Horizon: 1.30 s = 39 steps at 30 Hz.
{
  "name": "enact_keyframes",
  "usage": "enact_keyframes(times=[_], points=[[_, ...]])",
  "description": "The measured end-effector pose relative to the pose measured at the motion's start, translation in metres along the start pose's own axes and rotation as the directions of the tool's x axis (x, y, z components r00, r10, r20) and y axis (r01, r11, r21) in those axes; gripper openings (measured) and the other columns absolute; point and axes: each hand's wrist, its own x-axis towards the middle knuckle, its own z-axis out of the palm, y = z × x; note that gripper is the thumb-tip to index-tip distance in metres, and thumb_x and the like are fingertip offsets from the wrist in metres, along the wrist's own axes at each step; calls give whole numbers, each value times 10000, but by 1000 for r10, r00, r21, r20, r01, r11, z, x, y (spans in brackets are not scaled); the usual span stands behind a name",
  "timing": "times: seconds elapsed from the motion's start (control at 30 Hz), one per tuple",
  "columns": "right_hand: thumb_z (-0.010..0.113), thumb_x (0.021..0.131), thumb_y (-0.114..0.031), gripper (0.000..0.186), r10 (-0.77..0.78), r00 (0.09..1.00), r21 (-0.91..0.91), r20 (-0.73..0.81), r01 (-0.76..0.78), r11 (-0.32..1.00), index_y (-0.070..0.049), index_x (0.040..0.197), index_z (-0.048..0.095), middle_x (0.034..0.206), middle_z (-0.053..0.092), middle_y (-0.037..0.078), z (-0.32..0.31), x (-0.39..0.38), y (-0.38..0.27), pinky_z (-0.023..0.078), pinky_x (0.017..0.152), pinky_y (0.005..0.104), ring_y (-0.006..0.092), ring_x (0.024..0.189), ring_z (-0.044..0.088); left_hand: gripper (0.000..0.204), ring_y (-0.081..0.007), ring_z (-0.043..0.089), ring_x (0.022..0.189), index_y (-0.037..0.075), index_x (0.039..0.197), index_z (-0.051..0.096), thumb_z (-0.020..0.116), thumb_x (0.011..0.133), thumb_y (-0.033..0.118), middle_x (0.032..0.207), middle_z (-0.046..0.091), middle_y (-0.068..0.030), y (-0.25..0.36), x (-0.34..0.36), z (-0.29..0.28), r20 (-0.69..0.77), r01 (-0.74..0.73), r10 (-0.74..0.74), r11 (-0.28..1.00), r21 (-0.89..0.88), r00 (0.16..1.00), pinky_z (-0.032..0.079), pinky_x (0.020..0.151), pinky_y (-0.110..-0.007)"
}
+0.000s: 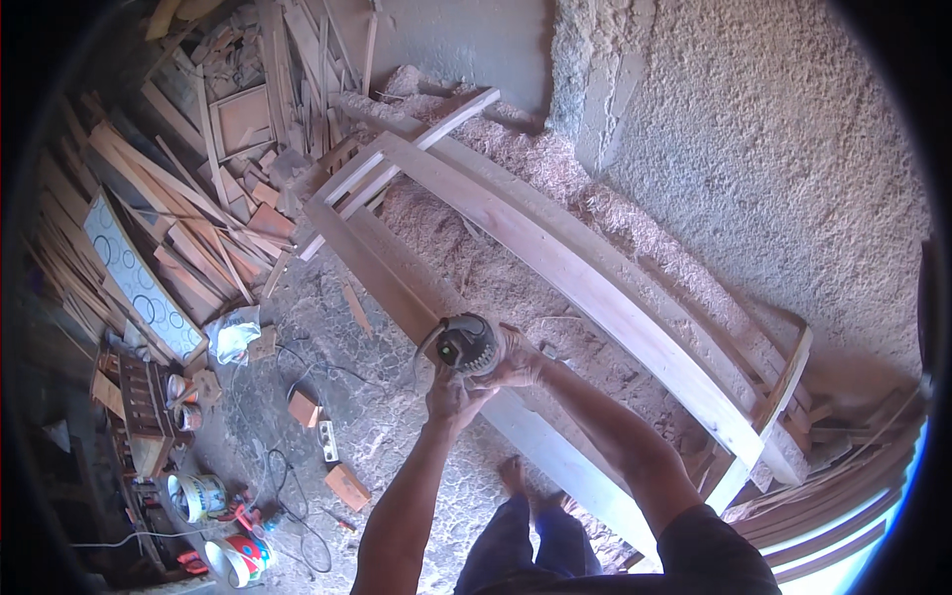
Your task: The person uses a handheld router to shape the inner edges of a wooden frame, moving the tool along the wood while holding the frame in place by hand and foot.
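Pale wood makes a long frame point(570, 266), with soft wood shavings point(555, 164) heaped inside and behind it. Two hands hold a round, dark power tool point(466, 342) over the frame's near board point(565, 461), around its middle. The left hand point(456, 399) has its fingers curled on the tool's near side, and the right hand point(516, 359) has its fingers wrapped on the right side. I can't tell if the tool touches the wood. Bare feet point(512, 474) are close to the board's near edge. On the floor point(248, 426) to the left, a black cord point(297, 496) loops near two buckets point(198, 498), and a white power strip point(327, 441) sits between two wood blocks point(347, 487). Lots of scrap wood point(198, 228) crowds the floor's far left side.
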Motion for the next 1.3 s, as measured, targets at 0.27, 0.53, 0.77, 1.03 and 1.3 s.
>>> enact_keyframes(times=[0.27, 0.53, 0.77, 1.03, 1.3], points=[[859, 754, -384, 1032, 14, 995, 178, 101, -32, 983, -74, 1551, 281, 1506, 452, 165, -3, -50, 3, 333, 1197, 386, 277, 1376, 453, 646, -298, 535, 1285, 71, 1435, 421, 702, 911, 326, 1395, 516, -145, 5, -32, 42, -45, 27, -34, 991, -135, 998, 481, 1065, -440], [844, 771, -419, 1052, 9, 989, 195, 145, -37, 980, -70, 1570, 256, 1542, 409, 172, 1, -94, 11, 331, 1199, 394, 286, 1409, 416, 584, -307, 517, 1304, 84, 1433, 426, 660, 944, 301, 1415, 490, -141, 21, -66, 75, -43, 46, -59, 966, -254, 997, 479, 1076, -465], [924, 678, -229, 958, 57, 996, 411, 71, -81, 908, -106, 1492, 433, 1438, 553, 72, -3, -131, 7, 401, 1154, 344, 199, 1308, 526, 576, -286, 557, 1258, 66, 1423, 441, 685, 918, 197, 1398, 508, -136, 56, -94, 92, -53, 11, -6, 996, 83, 999, 515, 1034, -426], [876, 678, -411, 1011, -27, 999, 55, 21, 26, 998, -71, 1497, 390, 1385, 577, 168, -3, -177, -1, 455, 1097, 399, 291, 1246, 582, 541, -280, 595, 1210, 40, 1409, 456, 662, 919, 137, 1368, 539, -148, 60, -131, 127, -46, 67, -69, 997, -37, 997, 536, 1008, -411], [872, 694, -411, 930, -64, 998, 6, -26, 65, 998, -63, 1436, 433, 1341, 580, 174, -22, -235, -26, 437, 1097, 416, 298, 1239, 571, 606, -225, 627, 1154, 32, 1361, 510, 795, 832, 110, 1289, 614, -100, 125, -161, 153, -66, 166, -185, 960, -223, 981, 551, 972, -359]])
